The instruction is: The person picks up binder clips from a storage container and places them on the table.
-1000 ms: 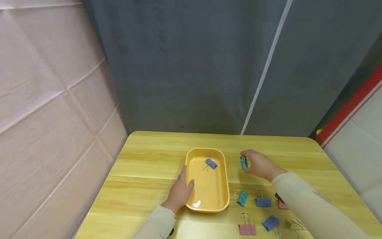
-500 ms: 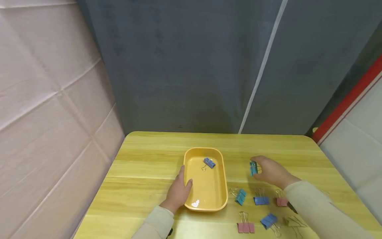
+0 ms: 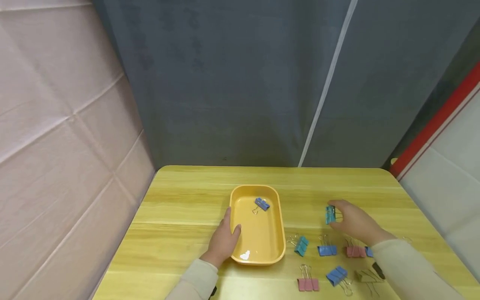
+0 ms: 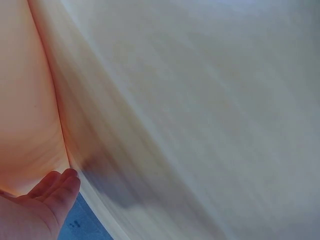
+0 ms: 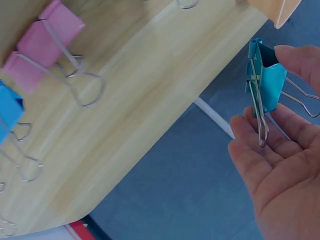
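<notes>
A yellow tray [image 3: 258, 243] sits mid-table in the head view, with one blue binder clip [image 3: 261, 204] lying near its far end. My left hand [image 3: 221, 241] holds the tray's left wall, thumb over the rim and fingers along the outside. Off to the tray's right, my right hand [image 3: 358, 223] pinches a teal binder clip [image 3: 330, 214] between thumb and fingertips. In the right wrist view this teal clip [image 5: 272, 85] shows its wire handles spread on both sides. A second teal binder clip [image 3: 301, 246] lies next to the tray.
Several more binder clips lie at the front right: a blue clip [image 3: 327, 250], a pink clip [image 3: 354, 251], another pink one [image 3: 308, 285], a blue one [image 3: 336, 275] and a yellow one [image 3: 369, 276] close by the right sleeve. A dark curtain [image 3: 240, 83] hangs behind the table.
My right hand has moved right and a little nearer, carrying the teal binder clip away from the tray. The left hand stays on the tray; the head view has shifted slightly.
</notes>
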Tool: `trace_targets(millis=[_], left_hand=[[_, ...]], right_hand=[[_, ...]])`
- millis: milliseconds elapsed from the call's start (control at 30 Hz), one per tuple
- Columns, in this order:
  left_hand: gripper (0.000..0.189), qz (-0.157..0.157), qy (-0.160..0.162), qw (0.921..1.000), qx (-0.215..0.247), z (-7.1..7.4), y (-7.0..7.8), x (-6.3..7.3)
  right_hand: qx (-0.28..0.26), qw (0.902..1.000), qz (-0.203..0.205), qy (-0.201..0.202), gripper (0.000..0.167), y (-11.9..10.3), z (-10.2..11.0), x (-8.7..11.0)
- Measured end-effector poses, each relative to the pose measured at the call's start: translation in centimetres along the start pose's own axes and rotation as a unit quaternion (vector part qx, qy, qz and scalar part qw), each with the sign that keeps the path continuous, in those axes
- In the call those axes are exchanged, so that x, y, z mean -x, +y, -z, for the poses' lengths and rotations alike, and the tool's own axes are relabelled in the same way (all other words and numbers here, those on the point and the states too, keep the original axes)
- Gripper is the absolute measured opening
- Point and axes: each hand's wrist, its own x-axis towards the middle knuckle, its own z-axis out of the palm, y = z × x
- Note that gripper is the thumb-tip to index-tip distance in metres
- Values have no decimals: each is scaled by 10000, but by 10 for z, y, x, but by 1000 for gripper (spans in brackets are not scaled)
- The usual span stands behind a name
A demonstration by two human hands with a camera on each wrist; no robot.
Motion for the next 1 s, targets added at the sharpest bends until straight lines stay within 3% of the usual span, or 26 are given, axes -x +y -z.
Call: trace_targets(millis=[233, 833, 1000], left_hand=[[69, -9, 38, 10000, 68, 2, -1, -1], [69, 6, -27, 10000, 15, 0, 0, 1], [69, 14, -32, 10000, 11, 0, 0, 1]], right_hand=[[-11, 9998, -199, -8, 64, 15, -2, 15], [-205, 9937, -959, -536, 73, 63, 2, 55], [-97, 9945, -953, -435, 69, 77, -3, 65]])
